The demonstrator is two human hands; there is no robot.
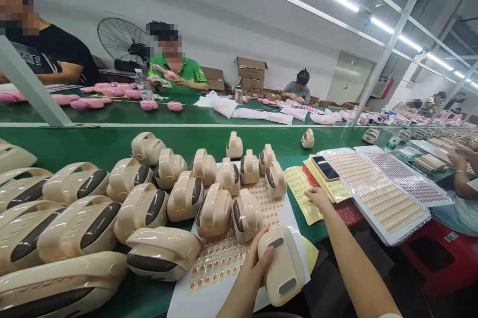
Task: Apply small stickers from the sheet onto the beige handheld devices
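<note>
My left hand (257,263) is closed around a beige plastic appliance (282,268), its flat underside with two grey oblong pads turned up towards me. My right hand (318,197) rests its fingertips on a yellow label sheet (304,211) with rows of small print. Those fingers are drawn together; whether a label is between them is too small to tell. Beneath the held appliance lies a white sheet of orange-brown oval stickers (220,263). Several matching beige appliances (212,211), with loop handles and dark panels, stand on that sheet and to its left.
A phone (325,167) lies on more yellow sheets. Stacked sticker sheets (377,188) cover the bench to the right, near a co-worker's arm (463,163) and a red stool (440,258). Across the green bench (93,141), a person in green (194,76) handles a pink item. A slanted post (33,83) rises at left.
</note>
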